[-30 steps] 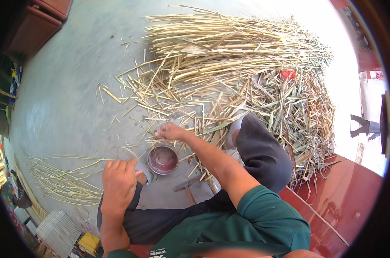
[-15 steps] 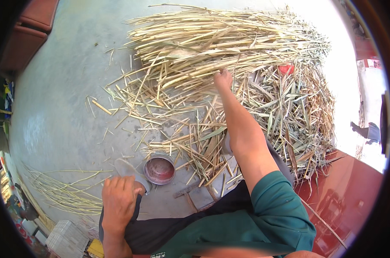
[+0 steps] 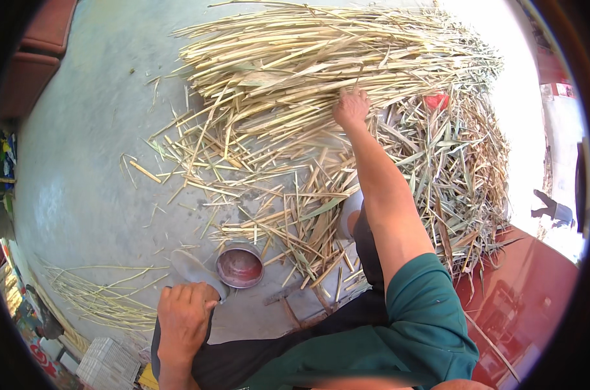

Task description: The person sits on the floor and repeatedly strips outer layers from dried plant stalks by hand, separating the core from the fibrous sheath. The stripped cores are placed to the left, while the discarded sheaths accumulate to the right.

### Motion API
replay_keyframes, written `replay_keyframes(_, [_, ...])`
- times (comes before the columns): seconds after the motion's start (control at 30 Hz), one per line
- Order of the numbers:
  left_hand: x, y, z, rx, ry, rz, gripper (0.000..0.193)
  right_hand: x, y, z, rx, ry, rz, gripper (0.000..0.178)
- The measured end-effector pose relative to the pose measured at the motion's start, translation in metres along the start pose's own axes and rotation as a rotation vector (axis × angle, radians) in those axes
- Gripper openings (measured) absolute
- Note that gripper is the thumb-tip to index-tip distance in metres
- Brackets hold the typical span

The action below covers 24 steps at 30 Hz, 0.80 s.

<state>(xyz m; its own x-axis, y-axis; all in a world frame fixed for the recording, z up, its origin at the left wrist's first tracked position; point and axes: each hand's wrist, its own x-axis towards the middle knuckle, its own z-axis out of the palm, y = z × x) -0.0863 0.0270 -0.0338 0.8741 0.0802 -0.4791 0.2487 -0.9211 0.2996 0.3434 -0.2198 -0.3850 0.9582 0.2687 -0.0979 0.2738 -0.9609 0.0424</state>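
Observation:
My right hand [image 3: 351,108] reaches to the near edge of a long bundle of dry reed stalks [image 3: 288,58]. Its fingers are stretched out and slightly apart over the stalks, and no stalk shows gripped in it. Over my left knee my left hand [image 3: 184,320] is closed, with the fingers curled under; what they hold, if anything, is hidden. Short cut stalk pieces [image 3: 301,214] lie scattered between the bundle and my feet. Right of my right forearm is a heap of dry leaves and trimmings [image 3: 448,175].
A round metal bowl [image 3: 240,265] stands by my left shoe [image 3: 194,268]. Thin green twigs [image 3: 103,296] lie at the left. Between my legs is a small wooden-framed object [image 3: 295,304]. A glossy red surface [image 3: 522,292] lies at the right, and a red scrap [image 3: 436,101] rests by the heap.
My right hand has shifted slightly right, and its fingers have spread from a more closed shape. My left hand stays closed at the knee, a little lower. The view has tilted slightly.

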Motion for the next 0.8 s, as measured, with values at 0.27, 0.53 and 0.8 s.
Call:
replay_keyframes(0.27, [-0.003, 0.0, -0.005, 0.031, 0.01, -0.013, 0.038, -0.01, 0.036, -0.001, -0.152, -0.144, -0.316, 0.028])
replay_keyframes(0.53, [-0.01, 0.002, -0.005, 0.022, 0.035, -0.002, 0.039, -0.029, 0.064, -0.025, -0.178, -0.099, -0.503, 0.021])
replay_keyframes(0.8, [-0.007, 0.005, -0.006, -0.016, 0.015, 0.033, 0.038, -0.034, 0.102, -0.033, -0.005, -0.461, -0.58, 0.018])
